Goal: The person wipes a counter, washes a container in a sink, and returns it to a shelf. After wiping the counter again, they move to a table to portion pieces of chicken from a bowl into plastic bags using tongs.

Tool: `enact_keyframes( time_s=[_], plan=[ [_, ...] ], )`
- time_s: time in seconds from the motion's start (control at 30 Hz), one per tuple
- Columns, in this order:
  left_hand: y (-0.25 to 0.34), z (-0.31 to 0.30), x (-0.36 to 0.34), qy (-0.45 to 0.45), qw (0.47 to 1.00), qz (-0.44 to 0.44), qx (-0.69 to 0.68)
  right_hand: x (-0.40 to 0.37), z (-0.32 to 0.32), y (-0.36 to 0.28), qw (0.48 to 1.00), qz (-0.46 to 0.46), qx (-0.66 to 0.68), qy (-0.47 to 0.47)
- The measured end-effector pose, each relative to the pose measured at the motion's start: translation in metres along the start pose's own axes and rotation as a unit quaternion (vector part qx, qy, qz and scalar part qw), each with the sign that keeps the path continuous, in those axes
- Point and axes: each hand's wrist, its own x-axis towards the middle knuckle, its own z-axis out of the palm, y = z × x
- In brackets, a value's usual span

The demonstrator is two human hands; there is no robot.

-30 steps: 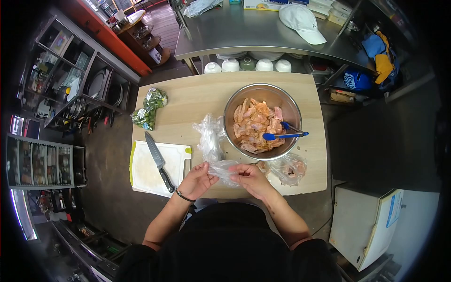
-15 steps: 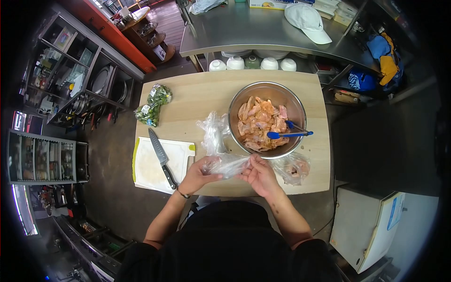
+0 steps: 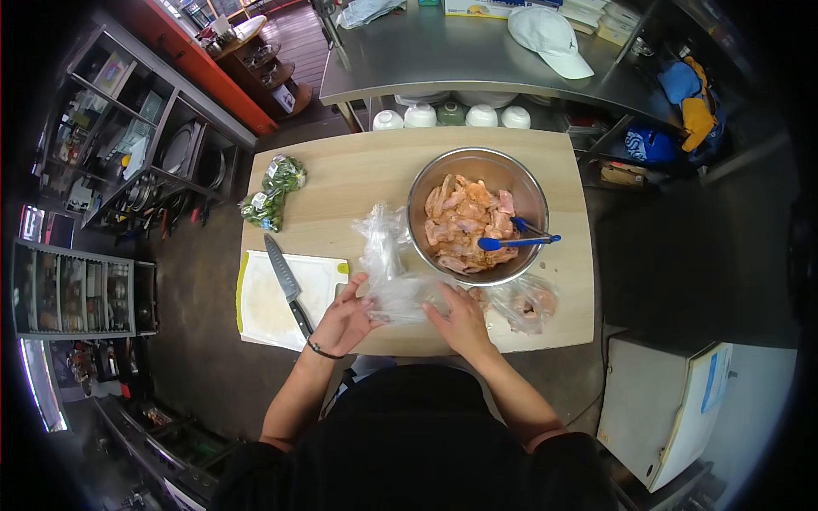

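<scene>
Since a moment ago we are lowering our left hand (image 3: 342,321) and right hand (image 3: 461,321), pressing the plastic bag (image 3: 402,295) flat. Fingers (image 3: 354,298) are clamping its edges on the tabletop (image 3: 341,183) beside the bowl (image 3: 477,163)

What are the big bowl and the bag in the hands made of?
The bowl looks like metal, probably steel: grey and shiny, with bright reflections on its wall. The bag looks like thin clear plastic: see-through, crinkled and glossy.
</scene>
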Motion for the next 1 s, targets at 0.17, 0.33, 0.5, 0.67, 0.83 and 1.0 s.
enact_keyframes(
  time_s=[0.17, 0.33, 0.5, 0.67, 0.83, 1.0],
  plan=[
    [-0.022, -0.036, 0.017, -0.128, 0.914, 0.146, 0.357, -0.006, 0.01, -0.027, 0.987, 0.137, -0.051, 0.064],
    [-0.031, -0.014, 0.017, 0.049, 0.775, 0.248, 0.579, -0.008, -0.03, -0.026, 0.995, -0.026, -0.09, 0.023],
    [-0.021, -0.016, 0.022, 0.083, 0.779, 0.268, 0.561, 0.032, -0.119, 0.008, 0.931, 0.007, -0.323, 0.17],
    [-0.021, -0.01, 0.021, 0.09, 0.769, 0.287, 0.565, 0.07, -0.134, 0.052, 0.883, 0.14, -0.447, 0.009],
    [-0.026, -0.012, 0.019, 0.084, 0.814, 0.263, 0.511, 0.087, -0.111, 0.086, 0.838, 0.106, -0.534, 0.035],
    [-0.019, -0.011, 0.019, 0.084, 0.787, 0.278, 0.545, 0.107, -0.114, 0.07, 0.821, 0.152, -0.537, -0.122]
  ],
)
